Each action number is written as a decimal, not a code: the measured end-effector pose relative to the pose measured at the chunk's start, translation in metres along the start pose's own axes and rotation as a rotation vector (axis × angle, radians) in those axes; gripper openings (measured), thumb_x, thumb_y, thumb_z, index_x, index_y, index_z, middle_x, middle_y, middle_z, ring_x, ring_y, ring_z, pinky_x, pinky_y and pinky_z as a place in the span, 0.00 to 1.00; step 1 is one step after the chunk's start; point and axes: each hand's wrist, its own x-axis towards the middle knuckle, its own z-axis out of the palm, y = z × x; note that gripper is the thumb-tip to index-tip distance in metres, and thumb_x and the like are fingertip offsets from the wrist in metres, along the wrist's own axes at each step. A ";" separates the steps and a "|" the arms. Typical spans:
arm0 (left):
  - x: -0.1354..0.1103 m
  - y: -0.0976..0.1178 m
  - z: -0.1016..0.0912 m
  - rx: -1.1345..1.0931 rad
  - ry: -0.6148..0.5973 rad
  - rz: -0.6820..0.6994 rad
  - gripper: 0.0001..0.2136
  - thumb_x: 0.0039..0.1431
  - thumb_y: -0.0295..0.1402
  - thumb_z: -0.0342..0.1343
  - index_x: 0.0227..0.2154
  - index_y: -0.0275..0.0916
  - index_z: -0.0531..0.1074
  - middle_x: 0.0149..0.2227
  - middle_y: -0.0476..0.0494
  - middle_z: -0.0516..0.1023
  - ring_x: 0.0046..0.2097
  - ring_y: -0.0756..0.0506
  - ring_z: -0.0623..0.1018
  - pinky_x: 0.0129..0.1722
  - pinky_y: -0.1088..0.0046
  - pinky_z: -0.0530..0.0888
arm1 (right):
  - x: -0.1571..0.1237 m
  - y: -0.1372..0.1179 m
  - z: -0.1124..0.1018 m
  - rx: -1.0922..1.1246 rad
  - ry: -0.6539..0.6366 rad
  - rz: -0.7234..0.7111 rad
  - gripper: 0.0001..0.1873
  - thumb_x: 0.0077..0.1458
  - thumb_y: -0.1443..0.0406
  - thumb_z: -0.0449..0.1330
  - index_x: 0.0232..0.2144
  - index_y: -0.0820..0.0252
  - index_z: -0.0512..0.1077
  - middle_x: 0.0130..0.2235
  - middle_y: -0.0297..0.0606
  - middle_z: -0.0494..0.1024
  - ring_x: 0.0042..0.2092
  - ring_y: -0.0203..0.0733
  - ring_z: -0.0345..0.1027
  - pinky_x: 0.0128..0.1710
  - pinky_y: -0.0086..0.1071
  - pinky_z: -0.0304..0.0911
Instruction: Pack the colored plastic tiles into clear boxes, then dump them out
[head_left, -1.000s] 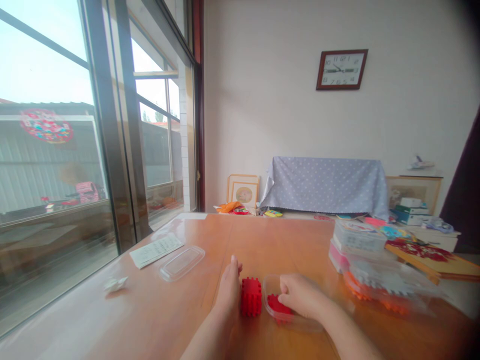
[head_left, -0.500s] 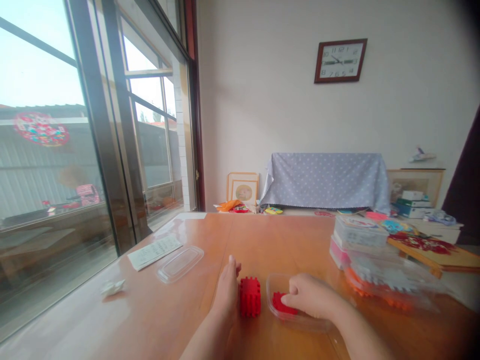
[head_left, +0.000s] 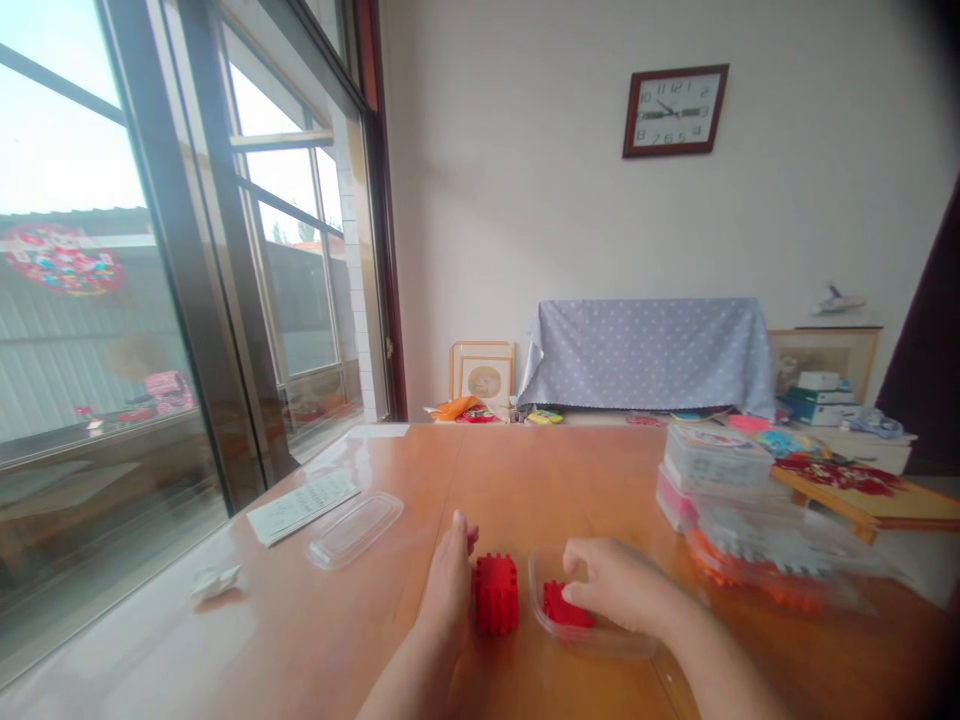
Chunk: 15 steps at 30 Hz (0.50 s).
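Your right hand (head_left: pixel 619 590) has thumb and forefinger apart at red pieces (head_left: pixel 562 607) in the near clear tray (head_left: pixel 535 592). Your left hand (head_left: pixel 448 580), fingers extended, stands just left of the notched red block (head_left: pixel 496 597). Farther left on the desk (head_left: pixel 555 480), a card's (head_left: pixel 304 510) writing is too small to read. The far wall clock (head_left: pixel 675 110) bears numerals, 12 topmost.

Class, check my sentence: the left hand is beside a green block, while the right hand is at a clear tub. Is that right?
No: the block is red, not green, as the head view shows. The left hand is beside it, while the right hand is at a clear tub.
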 end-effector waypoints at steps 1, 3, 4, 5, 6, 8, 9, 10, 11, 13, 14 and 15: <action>0.000 0.000 0.000 0.004 -0.002 0.002 0.29 0.66 0.57 0.45 0.54 0.37 0.72 0.63 0.30 0.71 0.65 0.35 0.68 0.63 0.58 0.66 | 0.000 -0.002 0.001 -0.018 0.001 0.005 0.08 0.49 0.59 0.66 0.34 0.50 0.75 0.31 0.30 0.79 0.31 0.38 0.68 0.28 0.30 0.46; 0.001 -0.001 0.000 0.005 -0.005 0.005 0.29 0.66 0.57 0.45 0.54 0.37 0.72 0.63 0.30 0.70 0.65 0.35 0.68 0.63 0.58 0.66 | 0.001 -0.005 0.005 -0.071 0.009 0.030 0.06 0.48 0.60 0.65 0.31 0.51 0.74 0.29 0.30 0.78 0.30 0.38 0.67 0.28 0.30 0.45; 0.002 -0.002 0.000 0.000 -0.002 0.002 0.29 0.66 0.57 0.46 0.54 0.37 0.72 0.63 0.31 0.70 0.65 0.35 0.68 0.63 0.58 0.66 | 0.002 -0.007 0.008 -0.098 0.012 0.041 0.05 0.48 0.60 0.65 0.29 0.52 0.74 0.28 0.30 0.78 0.29 0.38 0.67 0.27 0.31 0.45; 0.003 -0.002 0.000 -0.008 0.002 -0.003 0.29 0.66 0.57 0.46 0.53 0.37 0.72 0.63 0.31 0.70 0.65 0.35 0.68 0.63 0.57 0.66 | 0.003 -0.009 0.010 -0.124 0.012 0.047 0.05 0.49 0.60 0.65 0.28 0.52 0.73 0.27 0.31 0.78 0.29 0.38 0.67 0.27 0.31 0.44; 0.004 -0.003 0.000 -0.018 0.007 -0.010 0.29 0.66 0.57 0.47 0.53 0.37 0.72 0.63 0.31 0.70 0.65 0.35 0.68 0.63 0.57 0.66 | 0.005 -0.010 0.012 -0.148 0.011 0.052 0.06 0.49 0.59 0.64 0.27 0.53 0.73 0.27 0.31 0.78 0.29 0.38 0.67 0.27 0.31 0.44; 0.006 -0.004 0.000 -0.032 0.011 -0.016 0.28 0.66 0.56 0.48 0.52 0.37 0.73 0.63 0.30 0.70 0.65 0.35 0.68 0.63 0.57 0.66 | 0.007 -0.012 0.014 -0.197 0.018 0.059 0.08 0.52 0.57 0.63 0.27 0.53 0.74 0.28 0.34 0.79 0.30 0.41 0.69 0.27 0.31 0.45; 0.006 -0.004 -0.001 -0.034 0.007 -0.015 0.28 0.66 0.56 0.48 0.52 0.37 0.73 0.63 0.30 0.70 0.65 0.35 0.68 0.63 0.57 0.66 | 0.008 -0.013 0.013 -0.217 0.027 0.065 0.09 0.53 0.57 0.62 0.27 0.54 0.74 0.29 0.36 0.80 0.31 0.42 0.71 0.27 0.31 0.45; 0.007 -0.004 -0.001 -0.033 0.001 -0.014 0.28 0.66 0.56 0.48 0.52 0.36 0.73 0.63 0.30 0.70 0.65 0.35 0.68 0.63 0.57 0.66 | 0.009 -0.014 0.012 -0.233 0.042 0.074 0.09 0.53 0.57 0.61 0.27 0.54 0.75 0.30 0.37 0.80 0.32 0.43 0.72 0.27 0.31 0.46; 0.007 -0.004 -0.001 -0.031 -0.003 -0.012 0.28 0.66 0.56 0.48 0.51 0.36 0.73 0.63 0.30 0.71 0.65 0.35 0.68 0.63 0.57 0.66 | 0.008 -0.014 0.011 -0.241 0.053 0.082 0.09 0.54 0.58 0.61 0.28 0.54 0.75 0.30 0.38 0.81 0.33 0.43 0.73 0.28 0.31 0.46; 0.007 -0.004 -0.001 -0.030 -0.006 -0.013 0.28 0.66 0.56 0.48 0.51 0.36 0.73 0.62 0.30 0.71 0.64 0.36 0.68 0.63 0.57 0.66 | 0.006 -0.013 0.007 -0.237 0.066 0.095 0.09 0.55 0.58 0.60 0.28 0.55 0.76 0.31 0.38 0.81 0.33 0.43 0.73 0.27 0.31 0.46; 0.007 -0.004 -0.002 -0.029 -0.005 -0.015 0.28 0.66 0.56 0.48 0.51 0.36 0.73 0.62 0.30 0.71 0.65 0.36 0.68 0.63 0.57 0.65 | 0.004 -0.012 0.004 -0.232 0.067 0.097 0.10 0.55 0.58 0.59 0.27 0.55 0.76 0.30 0.38 0.81 0.32 0.43 0.73 0.27 0.31 0.46; 0.007 -0.004 -0.002 -0.028 -0.007 -0.015 0.28 0.66 0.56 0.48 0.51 0.36 0.73 0.62 0.31 0.71 0.65 0.36 0.68 0.63 0.57 0.65 | 0.001 -0.011 0.002 -0.232 0.061 0.100 0.12 0.55 0.57 0.59 0.26 0.55 0.76 0.29 0.38 0.81 0.31 0.43 0.73 0.26 0.31 0.45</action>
